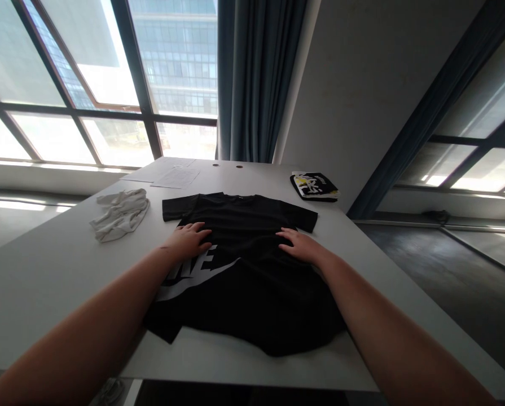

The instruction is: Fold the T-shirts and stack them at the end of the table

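Observation:
A black T-shirt [252, 293] with a large grey-white print at its left lies spread on the white table [57, 282], its collar and sleeves toward the far side. The lower hem is curved, and one dark corner sticks out at the lower left. My left hand [190, 241] rests on the shirt's left side, fingers spread and pointing right. On the right side of the shirt lies my right hand [297, 245], its fingers apart and pointing left. Neither hand grips the cloth.
A crumpled white cloth [123, 215] lies at the left. Paper sheets [176, 176] are near the far edge. Folded black, white and yellow garments [315, 187] sit at the far right. Two small round dark spots mark the far tabletop. Windows and a blue curtain [258, 79] stand beyond.

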Demonstrator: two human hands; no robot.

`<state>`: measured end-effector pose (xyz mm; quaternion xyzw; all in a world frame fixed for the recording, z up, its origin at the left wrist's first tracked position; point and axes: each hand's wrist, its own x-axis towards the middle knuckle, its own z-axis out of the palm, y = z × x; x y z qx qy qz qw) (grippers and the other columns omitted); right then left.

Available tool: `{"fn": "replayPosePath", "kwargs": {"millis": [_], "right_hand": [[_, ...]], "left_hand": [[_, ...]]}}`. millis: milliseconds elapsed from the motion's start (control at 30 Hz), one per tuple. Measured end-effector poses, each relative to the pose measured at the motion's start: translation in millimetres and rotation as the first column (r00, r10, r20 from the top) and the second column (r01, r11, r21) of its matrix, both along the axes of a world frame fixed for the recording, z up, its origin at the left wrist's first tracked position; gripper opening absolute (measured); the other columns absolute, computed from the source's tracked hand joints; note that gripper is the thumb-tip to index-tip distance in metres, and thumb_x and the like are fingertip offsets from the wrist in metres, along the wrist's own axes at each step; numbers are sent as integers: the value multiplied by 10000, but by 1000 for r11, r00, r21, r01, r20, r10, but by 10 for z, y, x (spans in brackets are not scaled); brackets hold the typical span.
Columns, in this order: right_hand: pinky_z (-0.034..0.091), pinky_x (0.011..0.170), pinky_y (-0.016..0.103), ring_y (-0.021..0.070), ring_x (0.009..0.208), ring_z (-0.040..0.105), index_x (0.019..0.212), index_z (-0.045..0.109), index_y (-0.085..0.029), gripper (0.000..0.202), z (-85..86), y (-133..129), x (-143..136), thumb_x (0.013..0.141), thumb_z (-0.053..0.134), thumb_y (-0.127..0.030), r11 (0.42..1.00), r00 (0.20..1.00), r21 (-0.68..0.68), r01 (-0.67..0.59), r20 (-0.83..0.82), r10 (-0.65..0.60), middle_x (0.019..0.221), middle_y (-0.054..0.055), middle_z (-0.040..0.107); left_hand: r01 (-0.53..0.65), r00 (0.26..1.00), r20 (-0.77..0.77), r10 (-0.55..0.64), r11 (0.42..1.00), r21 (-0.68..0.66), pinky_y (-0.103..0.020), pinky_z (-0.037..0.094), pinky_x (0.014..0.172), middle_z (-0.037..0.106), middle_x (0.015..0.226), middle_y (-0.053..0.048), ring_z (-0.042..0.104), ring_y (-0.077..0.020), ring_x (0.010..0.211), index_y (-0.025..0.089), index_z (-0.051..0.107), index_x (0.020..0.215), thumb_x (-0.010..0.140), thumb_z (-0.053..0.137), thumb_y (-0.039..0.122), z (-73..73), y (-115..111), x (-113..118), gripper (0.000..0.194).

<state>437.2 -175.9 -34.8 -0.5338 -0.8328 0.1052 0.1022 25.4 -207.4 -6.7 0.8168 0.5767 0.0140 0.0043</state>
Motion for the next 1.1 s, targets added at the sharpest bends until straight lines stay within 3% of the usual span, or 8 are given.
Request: {"fn": "replayPosePath", "kwargs": {"millis": [167, 300, 467, 567, 667, 833, 1000, 1100], "right_hand": [[387, 1199, 451, 303, 1407, 525, 1399, 639, -196, 502, 113, -112, -111, 937, 627, -391, 999, 999, 11, -40, 18, 40, 1551, 149, 520], [386, 1202, 443, 300, 1419, 514, 1404, 635, -200, 503, 131, -127, -150, 934, 632, -380, 999, 999, -2, -32, 16, 32, 1555, 147, 512], [405, 1189, 465, 317, 1386, 542, 1361, 667, -197, 455, 280, -233, -212, 930, 621, -336, 998, 998, 24, -66, 7, 65, 1513, 146, 556], [408, 1187, 476, 304, 1371, 556, 1362, 665, -229, 440, 418, -380, -342, 947, 596, -356, 985, 984, 29, -167, -53, 169, 1476, 111, 598], [385, 1207, 464, 293, 1390, 539, 1400, 644, -235, 478, 490, -530, -485, 956, 593, -402, 955, 956, -67, -288, -86, 282, 1494, 95, 589], [270, 1274, 457, 307, 1529, 354, 1497, 568, -256, 644, 456, -577, -547, 885, 691, -414, 922, 953, -244, -301, -43, 300, 1666, 78, 372], [242, 1283, 442, 285, 1543, 328, 1524, 534, -244, 658, 383, -446, -442, 912, 663, -450, 936, 964, -229, -266, -47, 262, 1673, 87, 355], [248, 1278, 451, 280, 1537, 340, 1519, 536, -244, 637, 341, -390, -385, 930, 639, -464, 950, 971, -201, -238, -61, 230, 1671, 93, 359]], "left_hand": [[291, 955, 77, -285, 953, -85, -473, 395, 1164, 490, 1575, -22, 500, -316, 1400, 399, 597, 1434, 937, 618, 479, 94, -116, 132, 503], [400, 912, 166, -376, 903, -153, -452, 377, 1196, 443, 1604, -24, 476, -309, 1429, 385, 643, 1374, 911, 685, 425, 126, -122, 140, 467], [406, 909, 198, -367, 887, -218, -428, 395, 1186, 405, 1636, -21, 461, -320, 1443, 366, 671, 1327, 878, 727, 392, 213, -135, 111, 453], [397, 916, 146, -373, 895, -202, -433, 412, 1165, 432, 1622, -34, 485, -319, 1425, 347, 656, 1344, 895, 701, 391, 277, -207, 165, 454], [403, 915, 65, -398, 903, -151, -445, 409, 1159, 510, 1564, -52, 541, -308, 1374, 312, 646, 1355, 924, 663, 375, 327, -320, 279, 436], [419, 908, 47, -417, 894, -159, -457, 408, 1151, 479, 1595, -82, 511, -324, 1403, 294, 593, 1431, 949, 632, 512, 340, -437, 408, 530], [380, 924, 35, -382, 902, -204, -538, 326, 1191, 325, 1692, -74, 365, -336, 1514, 360, 472, 1541, 944, 639, 549, 272, -367, 339, 648], [297, 953, 5, -301, 937, -185, -549, 318, 1183, 317, 1695, -77, 343, -345, 1523, 384, 439, 1566, 964, 577, 602, 233, -312, 284, 655]]}}
